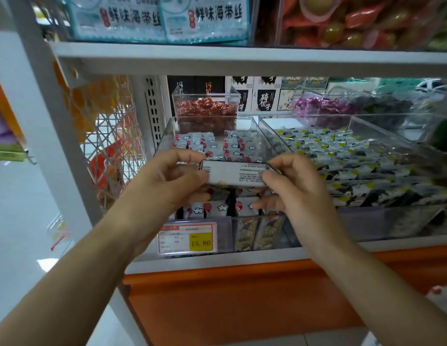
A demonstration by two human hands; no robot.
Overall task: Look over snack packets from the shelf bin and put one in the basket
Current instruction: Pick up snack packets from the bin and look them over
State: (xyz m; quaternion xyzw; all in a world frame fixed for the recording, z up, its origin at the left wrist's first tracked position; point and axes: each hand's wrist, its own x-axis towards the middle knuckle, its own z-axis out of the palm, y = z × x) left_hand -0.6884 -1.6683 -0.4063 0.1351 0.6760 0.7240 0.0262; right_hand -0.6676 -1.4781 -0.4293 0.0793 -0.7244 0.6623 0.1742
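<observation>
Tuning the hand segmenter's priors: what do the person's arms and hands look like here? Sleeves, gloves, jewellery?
Both bare. The left hand and right hand carry no gloves, rings or watch. The left forearm and right forearm are uncovered down to the frame's lower edge: no sleeve, cuff, wristband or marking shows. Nails are too blurred to judge.

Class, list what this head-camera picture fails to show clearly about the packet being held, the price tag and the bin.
1. Head view: print on the held packet is too small and blurred to read; the left hand and right hand cover its ends.
2. Head view: the price tag reads 15.80; its other print is blurred.
3. Head view: both hands hide the middle of the shelf bin.
</observation>
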